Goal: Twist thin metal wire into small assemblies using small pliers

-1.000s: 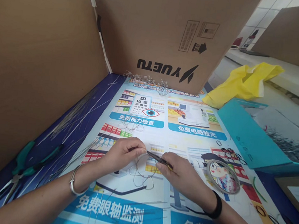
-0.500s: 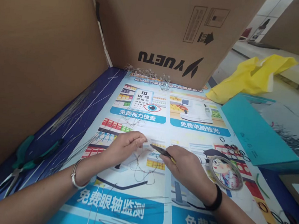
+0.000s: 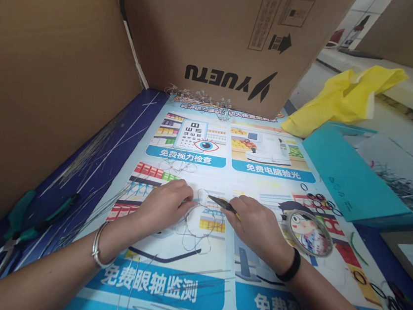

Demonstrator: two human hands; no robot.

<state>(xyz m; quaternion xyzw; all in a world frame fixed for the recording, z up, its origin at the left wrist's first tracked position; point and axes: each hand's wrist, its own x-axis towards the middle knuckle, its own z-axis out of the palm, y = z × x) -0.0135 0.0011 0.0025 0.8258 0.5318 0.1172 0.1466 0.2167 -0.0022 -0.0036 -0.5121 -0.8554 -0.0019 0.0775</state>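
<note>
1. Green-handled pliers [image 3: 12, 241] lie by the near left corner of the surface [image 3: 118, 162].
2. The left hand [image 3: 166, 203] pinches looped wire [image 3: 204, 206] over the surface's middle.
3. The right hand [image 3: 258, 226] grips small pliers [image 3: 223, 204], tips near the wire.
4. A tape roll [image 3: 315, 253] lies toward the right edge.

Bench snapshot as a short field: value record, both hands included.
left hand: pinching bent wire
right hand: holding dark-tipped tool
tool tip: beside wire; contact unclear
far left: teal-handled pliers, lying open
right side: clear ring, black loops
right edge: open teal box
behind: cardboard
</note>
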